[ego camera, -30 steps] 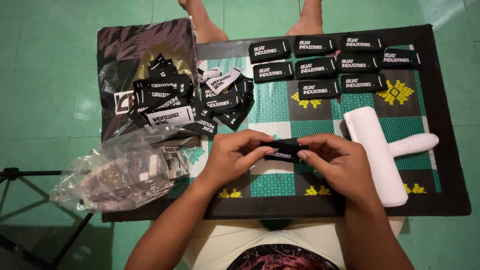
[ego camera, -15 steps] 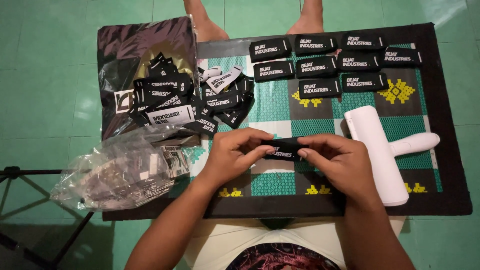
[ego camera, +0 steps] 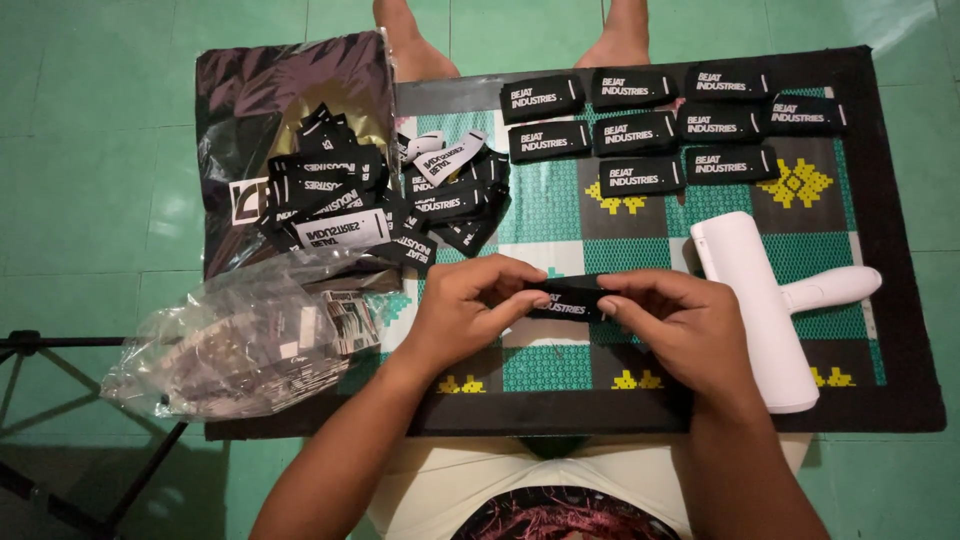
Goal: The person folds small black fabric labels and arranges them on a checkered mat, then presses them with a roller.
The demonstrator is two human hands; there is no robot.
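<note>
Hands meet over the patterned mat (ego camera: pixel 870 200): I see the left hand (ego camera: pixel 470 310) and right hand (ego camera: pixel 680 325) each pinching one end of a black fabric label (ego camera: pixel 572 298) held just above the mat's middle. Fingertip contact on the label's underside is probably hidden. White lint roller (ego camera: pixel 760 300) lies on the mat beside the right hand; a loose label pile (ego camera: pixel 380 200) sits at its far left edge.
</note>
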